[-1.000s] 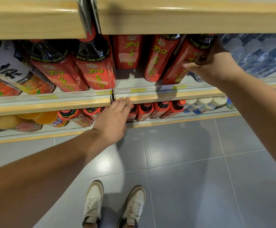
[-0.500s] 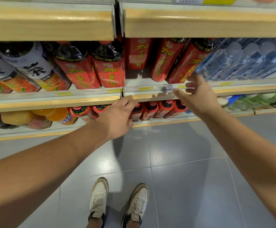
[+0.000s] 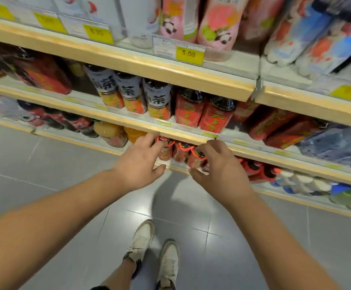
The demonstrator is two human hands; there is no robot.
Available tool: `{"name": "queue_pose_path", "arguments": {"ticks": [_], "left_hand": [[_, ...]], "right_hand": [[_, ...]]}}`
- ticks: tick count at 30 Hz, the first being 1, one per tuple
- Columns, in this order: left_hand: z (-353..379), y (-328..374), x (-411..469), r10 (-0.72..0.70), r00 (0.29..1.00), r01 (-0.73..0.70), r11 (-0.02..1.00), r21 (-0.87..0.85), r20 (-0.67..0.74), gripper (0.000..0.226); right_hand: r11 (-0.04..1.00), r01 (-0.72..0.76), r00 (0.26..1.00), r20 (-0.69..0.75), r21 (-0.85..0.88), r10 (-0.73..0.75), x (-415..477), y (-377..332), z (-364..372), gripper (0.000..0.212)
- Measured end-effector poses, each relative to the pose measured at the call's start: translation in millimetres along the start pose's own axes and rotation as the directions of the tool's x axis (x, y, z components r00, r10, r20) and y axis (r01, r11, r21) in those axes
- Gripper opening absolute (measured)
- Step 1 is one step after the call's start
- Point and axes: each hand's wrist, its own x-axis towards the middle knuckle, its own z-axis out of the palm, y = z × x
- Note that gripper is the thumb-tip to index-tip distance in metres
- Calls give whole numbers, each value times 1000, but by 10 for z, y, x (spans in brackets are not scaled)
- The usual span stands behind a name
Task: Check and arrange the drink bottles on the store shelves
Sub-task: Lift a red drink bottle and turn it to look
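Observation:
Red-labelled drink bottles (image 3: pixel 181 151) with dark caps stand in a row on the low shelf. My left hand (image 3: pixel 139 164) reaches to the leftmost of them (image 3: pixel 165 152), fingers spread and fairly straight, fingertips at its cap. My right hand (image 3: pixel 220 166) is beside it; its loosely curved fingers and thumb bracket the top of another red bottle (image 3: pixel 196 159) without a clear grip. The frame is blurred there. On the shelf above stand larger red bottles (image 3: pixel 201 116) and grey-labelled tea bottles (image 3: pixel 128 95).
Wooden shelf lips (image 3: pixel 170 132) jut out above the low row. Orange juice bottles (image 3: pixel 111 132) and cola bottles (image 3: pixel 72 122) stand to the left, water packs (image 3: pixel 338 145) to the right. Pink panda cartons (image 3: pixel 216 24) fill the top shelf. Grey floor tiles (image 3: pixel 44 164) and my shoes (image 3: pixel 155 252) lie below.
My right hand left the large red bottle on the middle shelf and dropped to the low row. My left hand came off the shelf lip to the same row. The view shifted left and up.

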Motion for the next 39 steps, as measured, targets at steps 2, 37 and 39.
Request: {"name": "queue_pose_path", "arguments": {"ticks": [2,37,39], "left_hand": [[-123,-201,-247,-81,996,80,996,-29,-45,64],[-1380,-4566,-1752,-237,963,229,970,-76,-125,67],[-1320,-4665,-1617,-228,969,220,972,-86,-91,69]], "right_hand": [[998,56,998,1,28,-56,66,-266,11,44],[989,101,993,42,107,-106,1604,-4279,1463,60],[991,70,996,48,114,-76,1669,-4230,1522,60]]}}
